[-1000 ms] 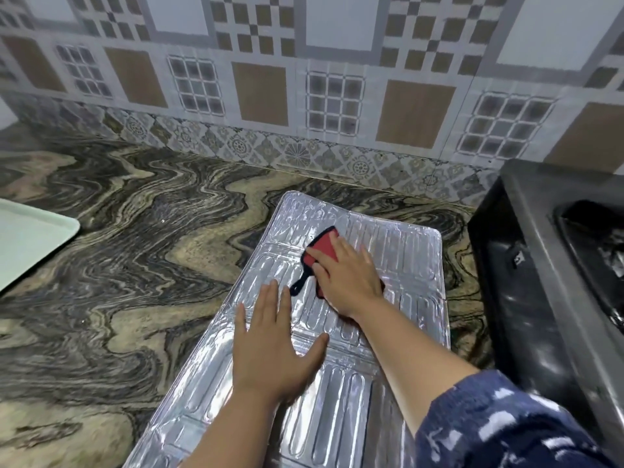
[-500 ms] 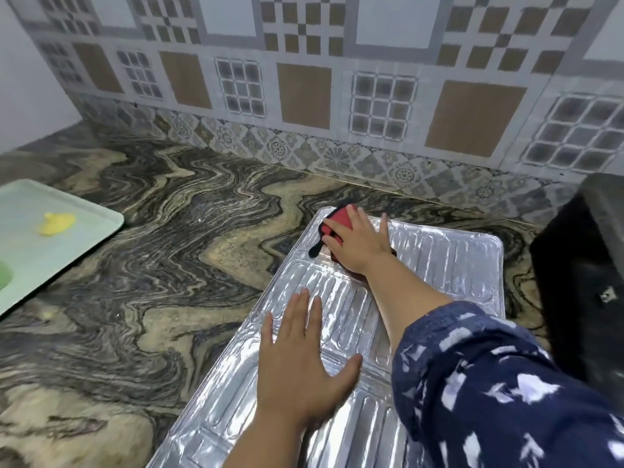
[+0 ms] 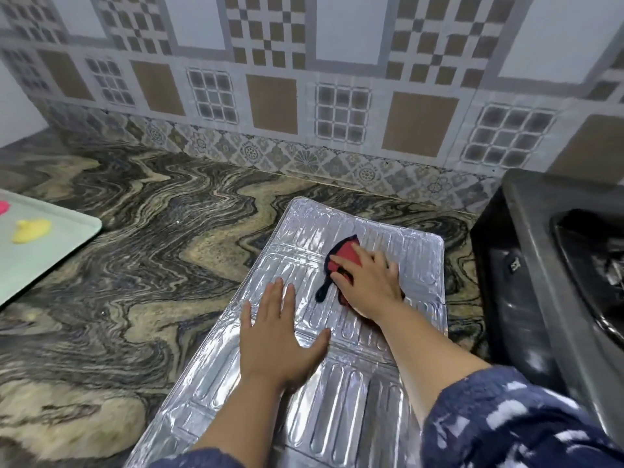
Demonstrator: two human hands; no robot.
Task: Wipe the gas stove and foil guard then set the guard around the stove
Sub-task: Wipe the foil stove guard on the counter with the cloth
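Lying flat on the marbled countertop (image 3: 141,265), the foil guard (image 3: 341,393) is being wiped; it is sitting just beside the gas stove (image 3: 553,298), not yet set around it.

Item: right hand (image 3: 368,282). Pressing a red cloth with dark trim (image 3: 344,256) onto the far panel of the guard. Fingers are spreading nearly straight over the cloth, pushing rather than clutching; whether the thumb is tucking under an edge cannot be told.

Item: left hand (image 3: 280,336). Lying palm-down on the middle of the guard, fingers straight and splayed, holding nothing, pinning the sheet.

Item: pale green tray (image 3: 50,261). Sitting well apart at the left edge, carrying a yellow piece (image 3: 32,230) and a pink piece (image 3: 3,207).

Risks, as judged:
- The thin ribbed foil is likely denting or creasing if the wiping hand is bearing down hard between ribs.
- The sheet is probably sliding toward the tiled wall (image 3: 304,96) should the left hand be lifting mid-stroke.
- The loose dark tail of the cloth is hanging free and could be snagging on a rib or on the panel fold.
- The sheet edges may be nicking a finger passing over the rim.
- The near panels, under the forearms, are risking being missed.
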